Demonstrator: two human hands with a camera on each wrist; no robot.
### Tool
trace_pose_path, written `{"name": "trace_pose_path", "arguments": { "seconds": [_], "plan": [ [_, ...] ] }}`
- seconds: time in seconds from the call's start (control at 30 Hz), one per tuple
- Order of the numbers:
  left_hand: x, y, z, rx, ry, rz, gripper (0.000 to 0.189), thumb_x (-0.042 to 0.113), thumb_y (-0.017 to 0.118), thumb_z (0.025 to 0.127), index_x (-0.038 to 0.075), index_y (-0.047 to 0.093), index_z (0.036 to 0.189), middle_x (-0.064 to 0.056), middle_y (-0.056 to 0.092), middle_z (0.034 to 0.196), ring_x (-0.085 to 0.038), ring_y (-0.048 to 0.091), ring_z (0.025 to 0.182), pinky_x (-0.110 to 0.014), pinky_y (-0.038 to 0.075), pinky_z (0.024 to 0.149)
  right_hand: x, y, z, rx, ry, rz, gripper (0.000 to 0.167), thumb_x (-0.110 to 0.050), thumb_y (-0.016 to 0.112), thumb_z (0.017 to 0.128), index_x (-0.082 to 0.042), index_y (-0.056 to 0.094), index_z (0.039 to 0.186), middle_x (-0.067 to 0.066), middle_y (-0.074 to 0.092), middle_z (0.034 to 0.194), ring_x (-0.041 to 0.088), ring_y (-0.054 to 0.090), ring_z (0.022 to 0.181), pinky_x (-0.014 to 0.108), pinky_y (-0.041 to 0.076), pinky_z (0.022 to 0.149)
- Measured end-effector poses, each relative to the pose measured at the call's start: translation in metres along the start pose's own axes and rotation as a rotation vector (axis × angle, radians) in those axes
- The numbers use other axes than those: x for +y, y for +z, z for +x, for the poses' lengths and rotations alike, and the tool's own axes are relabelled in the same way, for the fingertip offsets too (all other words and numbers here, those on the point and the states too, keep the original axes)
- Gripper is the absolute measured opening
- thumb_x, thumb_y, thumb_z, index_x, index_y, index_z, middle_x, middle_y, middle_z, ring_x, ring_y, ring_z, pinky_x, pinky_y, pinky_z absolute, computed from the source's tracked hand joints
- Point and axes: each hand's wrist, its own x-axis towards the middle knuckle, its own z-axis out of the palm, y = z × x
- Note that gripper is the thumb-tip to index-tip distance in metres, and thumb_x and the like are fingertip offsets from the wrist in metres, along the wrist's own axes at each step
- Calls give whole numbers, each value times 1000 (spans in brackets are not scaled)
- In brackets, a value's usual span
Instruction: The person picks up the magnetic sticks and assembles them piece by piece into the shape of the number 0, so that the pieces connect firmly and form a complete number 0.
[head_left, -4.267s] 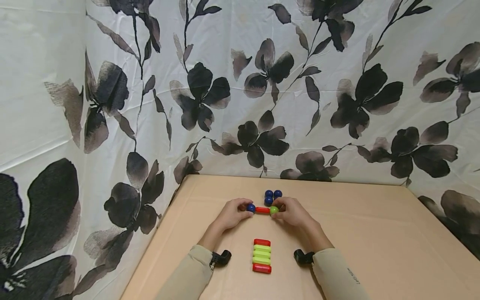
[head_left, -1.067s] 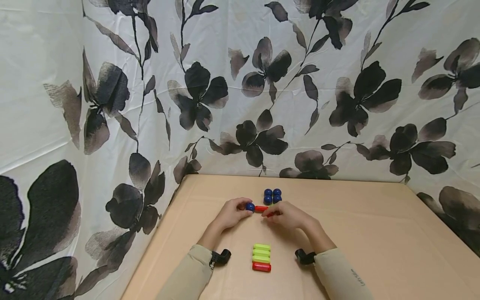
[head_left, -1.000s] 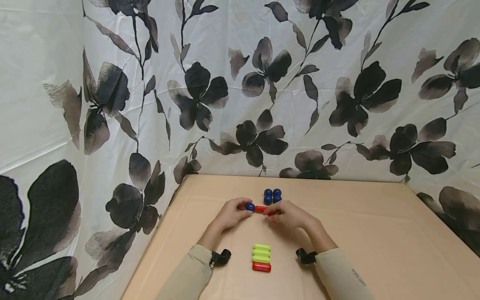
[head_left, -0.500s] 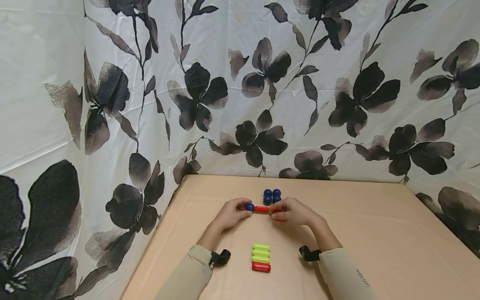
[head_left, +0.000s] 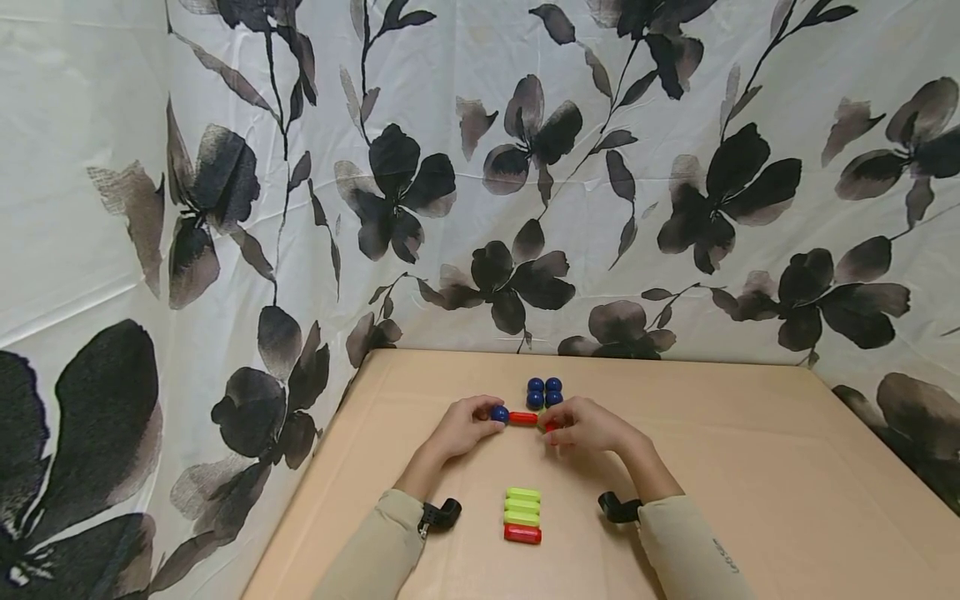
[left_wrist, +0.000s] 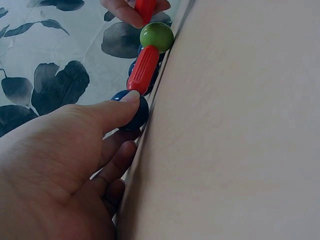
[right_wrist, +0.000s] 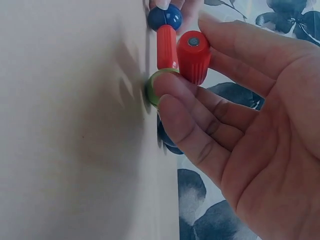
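My left hand (head_left: 459,429) pinches a glossy blue ball (head_left: 499,413) between thumb and fingers, low over the table. From that ball a ribbed red rod (left_wrist: 143,69) runs to a green ball (left_wrist: 157,36), all in one line. My right hand (head_left: 592,425) holds a second red rod (right_wrist: 194,59) with thumb and fingers; a small silvery disc (right_wrist: 193,42) shows in its end. In the right wrist view, this rod stands beside the first one, and the right fingertips overlap the green ball. The head view mostly hides the green ball behind the right fingers.
Several blue balls (head_left: 536,392) sit in a square group just behind the hands. Nearer the body lies a row of yellow-green rods (head_left: 522,507) with a red rod (head_left: 522,533) at its near end. Floral cloth (head_left: 420,275) hangs behind the tan tabletop (head_left: 735,467).
Over these seconds the far red rod left the row and is now in my right hand, which earlier held the green ball. In the last second that hand shifted slightly right. The left stays put.
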Motion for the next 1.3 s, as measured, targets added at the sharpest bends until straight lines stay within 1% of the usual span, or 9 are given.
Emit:
{"name": "trace_pose_path", "arguments": {
  "seconds": [0.07,0.13,0.23,0.37,0.47,0.67,0.97,1.1,1.3],
  "plan": [
    [0,0,0,-2,-1,0,40,20,78,95,10,70,133,-3,70,105,-15,58,94,-29,48,84,0,1,0,-13,4,3,24,-13,72,99,-4,74,121,5,72,93,31,69,78,46,61,76],
    [0,1,0,-4,-3,0,40,20,78,95,10,69,133,-3,69,105,-15,58,93,-29,49,84,-1,3,1,-23,9,0,23,-14,72,99,-5,75,120,6,72,93,31,68,77,45,60,75],
    [-1,2,0,-6,-6,-1,40,20,78,95,10,69,133,-3,69,104,-15,58,93,-29,49,83,0,5,1,-25,18,-10,23,-15,72,99,-5,75,119,7,73,92,31,67,76,39,58,70],
    [-2,2,0,-6,-6,-5,40,19,78,95,10,69,133,-3,69,104,-15,58,93,-28,48,82,2,7,2,-27,22,-36,24,-19,72,99,-7,75,119,8,73,88,29,65,71,29,52,63],
    [-2,2,-1,-4,-5,-5,39,19,77,95,9,69,133,-3,69,104,-15,58,93,-28,48,82,4,8,3,-31,28,-42,24,-21,72,99,-8,76,119,9,72,85,29,64,69,26,48,59],
    [-1,3,0,-2,-2,-6,40,19,78,95,9,70,133,-3,69,102,-15,58,91,-28,48,82,4,8,2,-30,43,-34,25,-21,74,98,-8,76,119,11,72,85,33,64,69,26,46,57],
    [-2,0,-1,-7,-1,-10,40,19,79,94,10,70,132,-3,70,105,-15,58,92,-28,49,83,0,10,2,-46,77,-66,30,-21,80,92,-12,76,120,3,66,82,19,59,70,28,49,62],
    [-2,-1,-1,-14,4,-15,40,20,79,94,10,70,131,-3,70,106,-15,59,93,-28,50,83,1,9,2,-43,61,-84,30,-19,81,91,-12,76,120,2,66,83,18,58,70,28,48,62],
    [-1,-1,-1,-21,-8,-25,41,21,79,94,12,70,133,0,71,108,-15,60,95,-29,50,86,3,6,2,-31,25,-101,34,-17,82,90,-11,77,123,1,67,85,18,59,70,27,48,60]
  ]
}}
